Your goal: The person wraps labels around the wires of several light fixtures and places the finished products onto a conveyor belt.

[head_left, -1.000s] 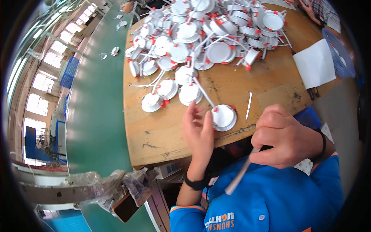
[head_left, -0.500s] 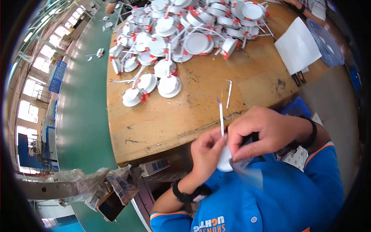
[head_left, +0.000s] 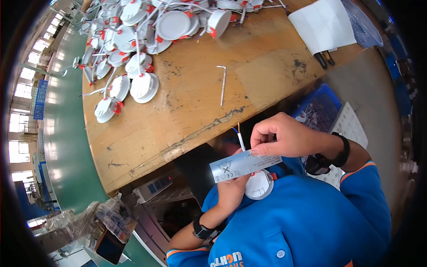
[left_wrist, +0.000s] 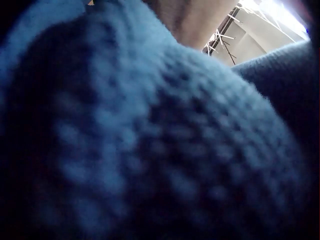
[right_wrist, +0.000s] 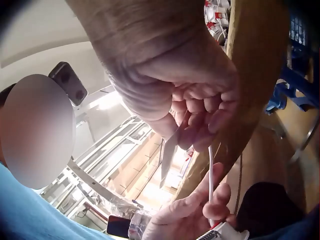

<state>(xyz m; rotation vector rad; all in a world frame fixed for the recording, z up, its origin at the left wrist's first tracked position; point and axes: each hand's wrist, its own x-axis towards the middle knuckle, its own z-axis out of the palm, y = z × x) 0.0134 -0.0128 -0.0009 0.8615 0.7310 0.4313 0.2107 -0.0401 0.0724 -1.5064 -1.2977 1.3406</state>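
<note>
In the head view a silver printed label [head_left: 242, 168] is pinched at one end by my right hand [head_left: 287, 138]. Partly behind the label, my left hand [head_left: 232, 193] grips the cable of a round white lamp [head_left: 259, 186], which lies against the blue shirt. The white cable [head_left: 241, 141] stands up past the label, with bare coloured wire ends. From the right wrist view, the label [right_wrist: 170, 154] is edge-on in the right hand [right_wrist: 185, 95], and the left hand [right_wrist: 192, 212] holds the cable [right_wrist: 211, 180] just above the lamp's housing [right_wrist: 231, 233]. Blue fabric [left_wrist: 165, 135] fills most of the left wrist view.
Many white lamps with red clips [head_left: 173, 25] are heaped at the table's far side. A thin white strip [head_left: 223, 86] lies on the wooden table [head_left: 187, 111]. White paper [head_left: 322, 26], black-handled tools [head_left: 324, 58] and a blue bin [head_left: 322, 102] are on the right.
The left hand took a lamp from the table and brought it to the shirt. The label, held in the right hand, has turned its printed face upward. The head view has shifted rightward.
</note>
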